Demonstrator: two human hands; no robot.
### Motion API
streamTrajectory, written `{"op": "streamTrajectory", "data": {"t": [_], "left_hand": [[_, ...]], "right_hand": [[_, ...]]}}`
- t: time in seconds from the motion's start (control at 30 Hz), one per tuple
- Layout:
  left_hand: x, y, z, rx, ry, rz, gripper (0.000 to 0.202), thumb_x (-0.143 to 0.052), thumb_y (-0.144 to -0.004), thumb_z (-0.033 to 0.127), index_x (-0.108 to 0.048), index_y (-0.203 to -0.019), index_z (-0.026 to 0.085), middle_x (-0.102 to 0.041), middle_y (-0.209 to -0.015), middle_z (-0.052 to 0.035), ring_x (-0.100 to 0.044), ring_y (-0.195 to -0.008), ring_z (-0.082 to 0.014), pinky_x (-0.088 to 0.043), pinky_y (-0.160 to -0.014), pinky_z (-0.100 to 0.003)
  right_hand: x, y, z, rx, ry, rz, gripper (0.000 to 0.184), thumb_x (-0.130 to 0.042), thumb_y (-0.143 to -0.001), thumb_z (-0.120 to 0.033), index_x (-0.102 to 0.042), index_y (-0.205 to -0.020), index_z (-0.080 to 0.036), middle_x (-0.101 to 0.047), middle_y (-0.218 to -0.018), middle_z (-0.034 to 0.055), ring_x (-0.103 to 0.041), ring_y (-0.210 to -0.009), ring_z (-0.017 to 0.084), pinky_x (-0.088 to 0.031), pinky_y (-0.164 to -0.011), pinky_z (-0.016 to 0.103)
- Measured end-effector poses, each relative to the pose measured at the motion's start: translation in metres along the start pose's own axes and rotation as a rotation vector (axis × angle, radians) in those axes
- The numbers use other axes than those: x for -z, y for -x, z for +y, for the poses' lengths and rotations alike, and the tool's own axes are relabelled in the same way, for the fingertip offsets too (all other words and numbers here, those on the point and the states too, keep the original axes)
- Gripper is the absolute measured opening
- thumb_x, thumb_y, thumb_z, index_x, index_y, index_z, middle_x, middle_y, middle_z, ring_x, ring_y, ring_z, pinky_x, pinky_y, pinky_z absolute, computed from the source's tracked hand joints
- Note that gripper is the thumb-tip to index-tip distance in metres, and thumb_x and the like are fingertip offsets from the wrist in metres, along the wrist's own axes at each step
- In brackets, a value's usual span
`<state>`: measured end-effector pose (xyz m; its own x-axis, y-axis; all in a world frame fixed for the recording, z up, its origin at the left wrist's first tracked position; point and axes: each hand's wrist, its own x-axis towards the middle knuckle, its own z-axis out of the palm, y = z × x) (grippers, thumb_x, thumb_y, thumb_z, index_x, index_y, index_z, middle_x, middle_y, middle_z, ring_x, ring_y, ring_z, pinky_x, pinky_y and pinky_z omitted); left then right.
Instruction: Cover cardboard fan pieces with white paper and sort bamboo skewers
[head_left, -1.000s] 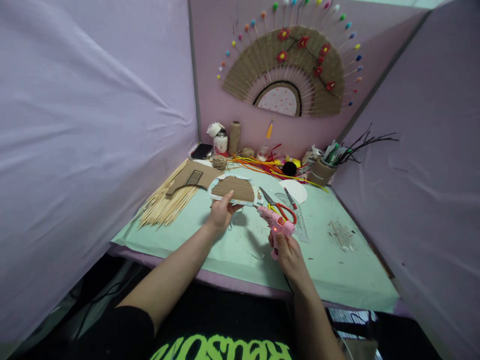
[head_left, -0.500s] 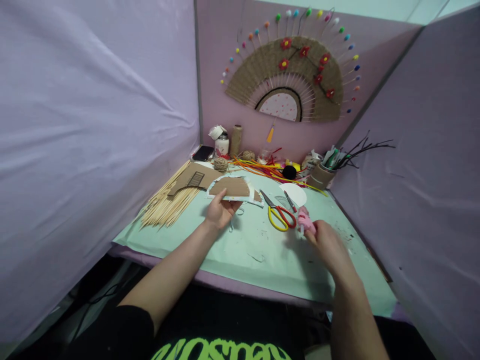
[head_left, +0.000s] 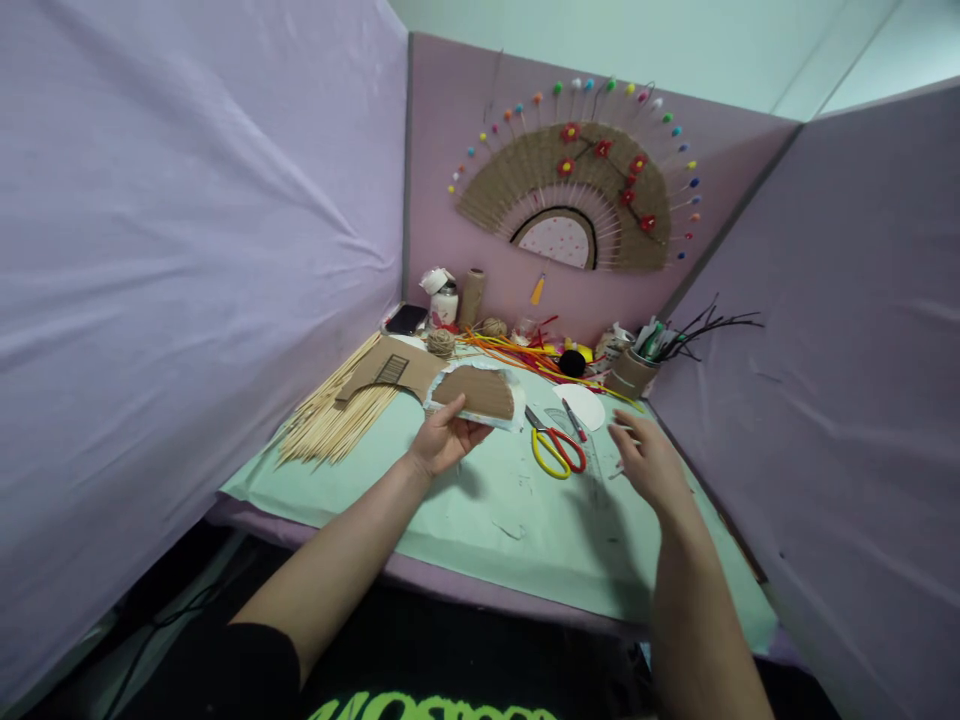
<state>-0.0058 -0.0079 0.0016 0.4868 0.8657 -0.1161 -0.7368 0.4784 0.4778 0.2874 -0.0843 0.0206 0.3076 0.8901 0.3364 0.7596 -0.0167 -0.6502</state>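
My left hand (head_left: 442, 442) grips the near edge of a half-round brown cardboard piece (head_left: 476, 392) with a pale rim, holding it just above the mint-green table cover (head_left: 480, 500). My right hand (head_left: 646, 462) hovers over the table's right side with fingers spread and nothing in them. Red-and-yellow scissors (head_left: 553, 446) lie between the two hands. A white paper half-circle (head_left: 585, 406) and a clear ruler (head_left: 592, 455) lie beside the right hand. The pink glue gun is out of sight.
A bundle of bamboo skewers (head_left: 337, 410) and a cut cardboard sheet (head_left: 390, 368) lie at left. Twine balls, a bottle, coloured sticks and a holder of pens (head_left: 634, 370) line the back wall. A decorated fan (head_left: 574, 185) hangs above. Purple fabric walls enclose three sides.
My right hand moved the pink glue gun to the right and let go of it; the hand is now open and empty. The left hand raised the cardboard piece slightly.
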Motion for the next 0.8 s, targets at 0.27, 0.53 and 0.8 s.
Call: {"op": "streamTrajectory", "data": {"t": [0.27,0.53,0.8], "left_hand": [[0.002,-0.001,-0.004,-0.009,-0.057,-0.031,0.026,-0.058,-0.086,0.018,-0.057,-0.112,0.015,-0.073,-0.089,-0.0070,-0.071,-0.079,-0.0180,-0.056,-0.081,-0.035],[0.003,-0.001,-0.015,0.010,-0.236,-0.063,0.025,-0.061,-0.084,0.018,-0.059,-0.109,0.013,-0.073,-0.094,-0.0104,-0.071,-0.082,-0.0198,-0.056,-0.086,-0.040],[0.003,-0.001,-0.016,-0.024,-0.281,-0.044,0.027,-0.063,-0.082,0.019,-0.058,-0.109,0.014,-0.073,-0.093,-0.0099,-0.071,-0.079,-0.0194,-0.058,-0.080,-0.038]], "right_hand": [[-0.109,-0.017,-0.092,-0.089,-1.257,-0.609,0.084,-0.028,-0.073,-0.088,-0.064,-0.114,-0.023,-0.069,-0.113,0.0092,-0.058,-0.116,0.027,-0.049,-0.092,0.041],[-0.114,-0.002,-0.079,-0.107,-1.290,-0.630,0.093,-0.032,-0.061,-0.095,-0.063,-0.115,-0.026,-0.068,-0.113,0.0072,-0.051,-0.124,0.027,-0.049,-0.096,0.041],[-0.114,-0.001,-0.072,0.115,-1.039,-0.533,0.108,-0.017,-0.064,-0.095,-0.048,-0.137,-0.022,-0.056,-0.134,0.0117,-0.042,-0.133,0.028,-0.040,-0.106,0.044]]}}
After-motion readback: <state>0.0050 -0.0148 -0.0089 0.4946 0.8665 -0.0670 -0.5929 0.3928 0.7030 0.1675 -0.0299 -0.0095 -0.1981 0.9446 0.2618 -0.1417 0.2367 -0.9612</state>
